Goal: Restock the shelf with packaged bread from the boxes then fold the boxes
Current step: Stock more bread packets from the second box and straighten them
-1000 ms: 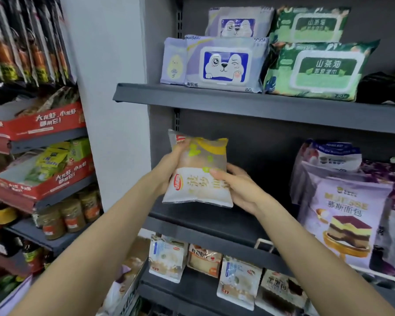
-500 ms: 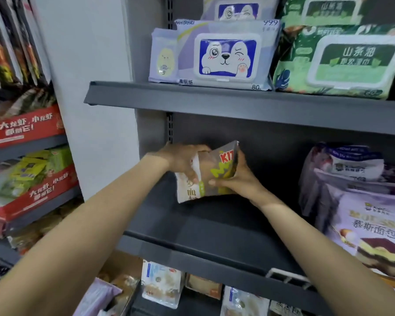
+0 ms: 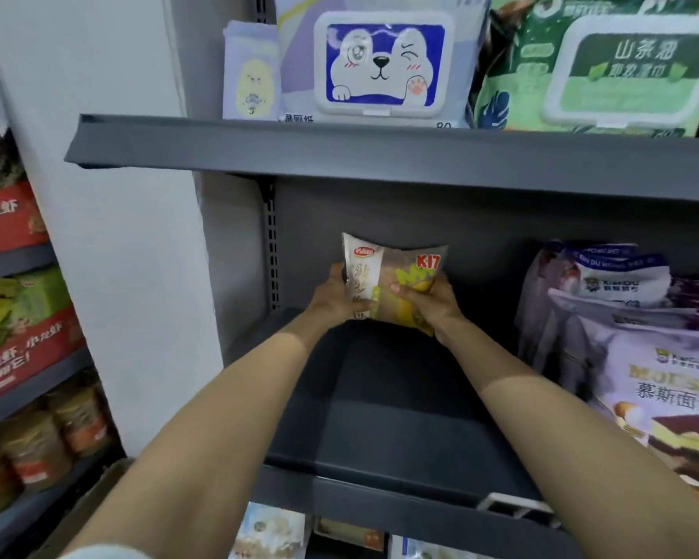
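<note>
At frame centre, left hand [image 3: 331, 294] and right hand [image 3: 430, 302] curl their fingers around one bread packet [image 3: 392, 276] deep on a mostly bare shelf [image 3: 380, 417]; restocking looks barely begun, box folding untouched.

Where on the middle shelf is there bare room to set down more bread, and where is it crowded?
The middle shelf is bare from its left upright across to the purple cake bags, including in front of the bread pack that the left hand and right hand hold. The right end, filled with those bags, is crowded.
</note>
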`<state>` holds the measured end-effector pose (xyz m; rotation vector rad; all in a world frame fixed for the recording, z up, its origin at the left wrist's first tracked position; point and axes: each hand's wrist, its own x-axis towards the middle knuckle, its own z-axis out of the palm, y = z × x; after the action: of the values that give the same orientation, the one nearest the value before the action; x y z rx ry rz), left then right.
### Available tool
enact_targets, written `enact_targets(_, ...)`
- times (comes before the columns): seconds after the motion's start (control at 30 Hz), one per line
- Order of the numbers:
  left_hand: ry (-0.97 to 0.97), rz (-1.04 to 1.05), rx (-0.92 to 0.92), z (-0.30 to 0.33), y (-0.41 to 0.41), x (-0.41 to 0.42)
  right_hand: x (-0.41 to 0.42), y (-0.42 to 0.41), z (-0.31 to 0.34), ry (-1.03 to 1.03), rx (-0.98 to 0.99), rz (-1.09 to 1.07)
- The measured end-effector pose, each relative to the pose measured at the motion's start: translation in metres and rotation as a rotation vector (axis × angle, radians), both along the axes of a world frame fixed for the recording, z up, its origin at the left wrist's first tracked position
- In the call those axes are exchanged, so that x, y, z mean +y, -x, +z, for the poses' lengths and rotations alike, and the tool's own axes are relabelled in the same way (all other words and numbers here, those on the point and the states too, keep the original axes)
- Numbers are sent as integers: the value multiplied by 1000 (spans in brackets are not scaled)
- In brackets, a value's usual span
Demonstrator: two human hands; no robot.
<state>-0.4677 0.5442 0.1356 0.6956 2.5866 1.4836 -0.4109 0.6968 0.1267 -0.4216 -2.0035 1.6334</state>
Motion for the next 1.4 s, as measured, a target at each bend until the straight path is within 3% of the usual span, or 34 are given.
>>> enact_targets(0.13,100,11,2,-15,5,7,20,20,-35,-82,-65,-32)
enact_targets(0.4,214,25,-4,-8,-4,11,-6,-12,-3,-181,-232,-161)
enact_targets(0.53,210,127,36,-2,-15,-1,-19,-35,4,-566,-30,-391)
enact_targets(0.6,200,203,149,6,-23,-12,-29,-42,12,-758,39,-288)
enact_targets(0.7,187,279,302,18,-40,-35,-53,-44,23,-858,28,-8)
enact_targets(0.8,184,336,378,25,-56,-67,-88,-43,28,-772,25,201)
enact_targets(1.0,112,542,332,6,-90,-168,-177,-49,27,-645,-22,483)
enact_targets(1.17,210,774,227,-43,-126,-285,-282,-62,-10,-671,82,705)
enact_targets(1.3,363,861,-80,-96,-145,-368,-362,-67,-64,-756,46,913)
enact_targets(1.4,452,865,-287,-137,-161,-407,-404,-66,-119,-830,-120,1029)
